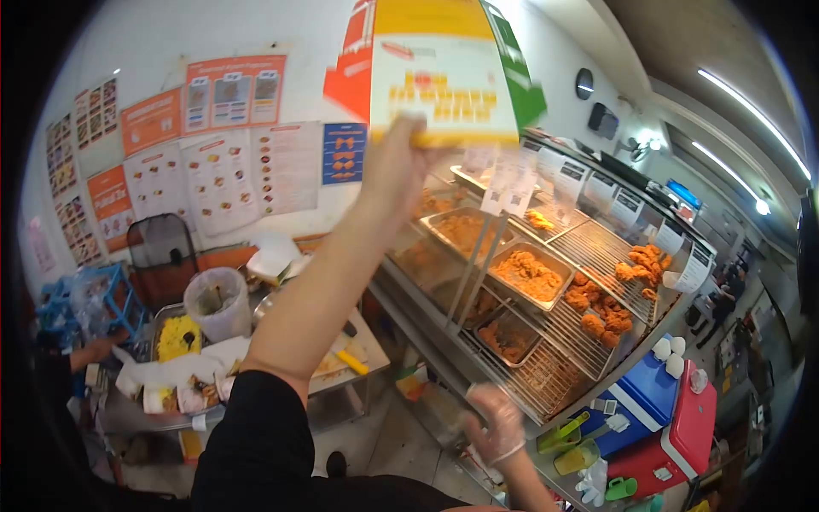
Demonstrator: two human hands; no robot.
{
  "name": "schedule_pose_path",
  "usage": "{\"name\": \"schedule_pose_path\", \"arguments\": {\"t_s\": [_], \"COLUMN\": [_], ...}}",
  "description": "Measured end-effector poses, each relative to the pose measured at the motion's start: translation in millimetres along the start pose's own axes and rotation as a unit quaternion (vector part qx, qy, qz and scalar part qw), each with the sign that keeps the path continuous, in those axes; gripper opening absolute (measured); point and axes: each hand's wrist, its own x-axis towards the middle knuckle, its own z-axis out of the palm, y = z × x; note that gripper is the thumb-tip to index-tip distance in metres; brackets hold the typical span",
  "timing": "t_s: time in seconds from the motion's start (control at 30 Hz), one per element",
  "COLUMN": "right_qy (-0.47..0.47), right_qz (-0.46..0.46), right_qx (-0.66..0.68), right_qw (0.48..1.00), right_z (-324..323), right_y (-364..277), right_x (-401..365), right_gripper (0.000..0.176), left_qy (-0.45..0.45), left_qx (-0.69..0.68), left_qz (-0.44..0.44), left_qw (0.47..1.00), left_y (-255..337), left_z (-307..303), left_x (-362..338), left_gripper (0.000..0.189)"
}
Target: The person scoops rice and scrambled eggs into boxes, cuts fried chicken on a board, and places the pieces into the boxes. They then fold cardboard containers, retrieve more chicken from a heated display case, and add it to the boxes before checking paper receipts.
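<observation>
My left hand point(397, 162) is raised high in front of me, its fingers closed on the lower edge of a printed cardboard food box point(444, 64). The box has yellow, white, red and green panels, and its top runs out of view. Lower down, my right hand point(496, 424) wears a clear plastic glove and holds nothing, with its fingers loosely apart. It hovers beside the front corner of a heated display case point(546, 358). Inside the case, fried chicken point(601, 311) lies on wire racks, and a metal tray point(529, 273) holds orange-coated pieces.
At left, another person's hand point(98, 350) is near wrapped food point(162, 397) on a counter. A tray of yellow food point(177, 339), a clear bucket point(217, 300) and a yellow-handled knife point(351, 362) are there too. Blue point(636, 388) and red point(665, 435) coolers stand at right.
</observation>
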Motion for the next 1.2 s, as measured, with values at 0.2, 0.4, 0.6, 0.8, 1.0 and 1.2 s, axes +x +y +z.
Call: {"name": "schedule_pose_path", "arguments": {"t_s": [0.2, 0.4, 0.6, 0.8, 1.0, 1.2], "right_qy": [0.033, -0.164, -0.241, -0.523, -0.606, -0.719], "right_qz": [-0.236, -0.376, -0.375, 0.007, -0.062, -0.058], "right_qx": [-0.313, -0.278, 0.155, 0.308, 0.364, 0.432], "right_qw": [0.919, 0.869, 0.882, 0.795, 0.705, 0.54], "right_z": [-30.4, 71.0, 193.7, 305.8, 369.7, 380.6], "right_y": [-79.6, -153.9, -257.8, -321.7, -429.6, -499.2], "right_x": [112.7, 163.7, 183.0, 112.5, 1.4, -51.5], "right_gripper": [0.052, 0.057, 0.049, 0.02, 0.024, 0.04], "left_qy": [0.219, 0.302, 0.16, 0.581, 0.602, 0.718], "left_qx": [-0.065, -0.056, 0.67, 0.56, 0.261, 0.572], "left_qz": [-0.145, -0.059, 0.076, 0.15, 0.173, 0.125], "left_qw": [0.963, 0.95, 0.721, 0.572, 0.735, 0.375], "left_y": [11.6, 122.9, 290.4, 483.7, 517.8, 524.9], "left_z": [-58.7, -92.3, -130.5, -183.0, -141.4, -147.0], "left_x": [-210.1, -300.4, -429.5, -621.2, -721.2, -721.4], "left_gripper": [0.041, 0.04, 0.039, 0.038, 0.059, 0.059]}}
